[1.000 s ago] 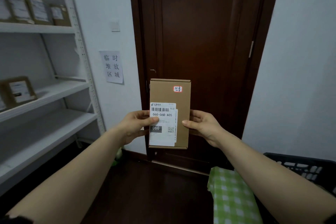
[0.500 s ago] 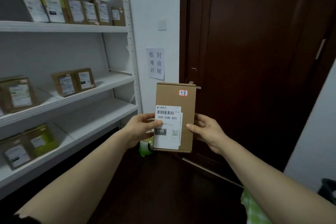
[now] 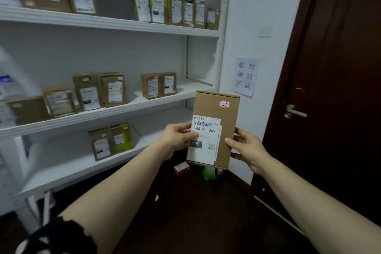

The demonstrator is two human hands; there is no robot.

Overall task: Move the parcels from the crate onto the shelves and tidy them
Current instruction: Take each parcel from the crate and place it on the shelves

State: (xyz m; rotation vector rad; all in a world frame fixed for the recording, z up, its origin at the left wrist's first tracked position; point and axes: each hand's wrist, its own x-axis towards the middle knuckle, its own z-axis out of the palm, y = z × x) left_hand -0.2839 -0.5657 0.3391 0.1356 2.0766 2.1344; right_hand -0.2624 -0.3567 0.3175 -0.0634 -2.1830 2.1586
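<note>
A brown cardboard parcel with a white shipping label and a small red-edged sticker stands upright in front of me. My left hand grips its left edge, thumb on the label. My right hand grips its right edge. To the left stands a white shelf unit with several labelled brown parcels standing on three levels. The crate is out of view.
A dark wooden door with a metal handle fills the right side. A paper notice hangs on the white wall beside it. On the dark floor lie a small red box and a green object.
My view has swung left from the door toward the shelves, so more shelf levels and parcels show. The crate and green checked cloth have left the view. Both hands still hold the parcel.
</note>
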